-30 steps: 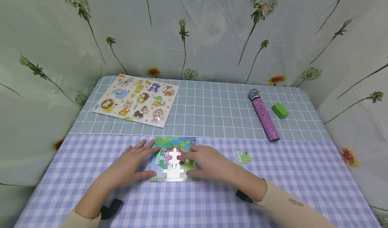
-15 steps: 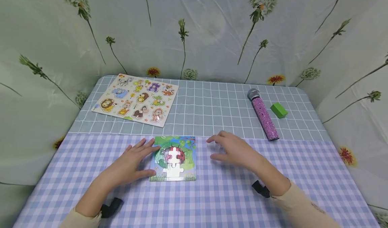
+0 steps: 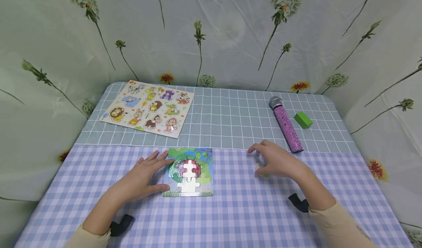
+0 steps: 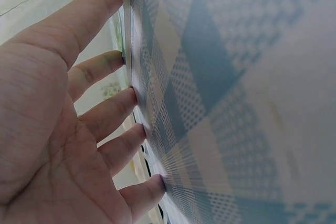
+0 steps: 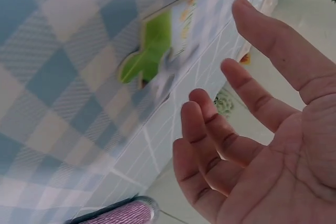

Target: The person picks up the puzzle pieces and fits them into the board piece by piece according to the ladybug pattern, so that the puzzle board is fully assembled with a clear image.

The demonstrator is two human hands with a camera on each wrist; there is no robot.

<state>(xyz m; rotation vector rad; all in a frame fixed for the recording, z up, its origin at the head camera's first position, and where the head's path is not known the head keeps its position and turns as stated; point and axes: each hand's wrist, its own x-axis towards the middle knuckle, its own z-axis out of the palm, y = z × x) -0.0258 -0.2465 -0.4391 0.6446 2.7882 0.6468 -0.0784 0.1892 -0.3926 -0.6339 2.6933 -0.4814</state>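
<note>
A square jigsaw puzzle (image 3: 206,174) with a ladybird picture lies on the checked cloth, a pale piece-shaped gap down its middle. At its left edge rests my left hand (image 3: 142,178), fingers spread, thumb and fingertips touching the border. The left wrist view shows those fingertips (image 4: 126,98) down at the board edge and cloth. My right hand (image 3: 278,162) hovers over the cloth to the right, fingers loosely bent and holding nothing. Under its thumb lies a green jigsaw piece (image 5: 157,38) with a pale flowered part, mostly hidden by the hand in the head view.
An animal picture board (image 3: 148,108) lies at the back left. Back right are a glittery pink microphone (image 3: 287,129) and a green block (image 3: 303,119). A flower-print curtain (image 3: 230,35) encloses the table's back and sides.
My right hand has left the puzzle and moved right, over the loose jigsaw piece. My left hand has stayed at the puzzle's left edge.
</note>
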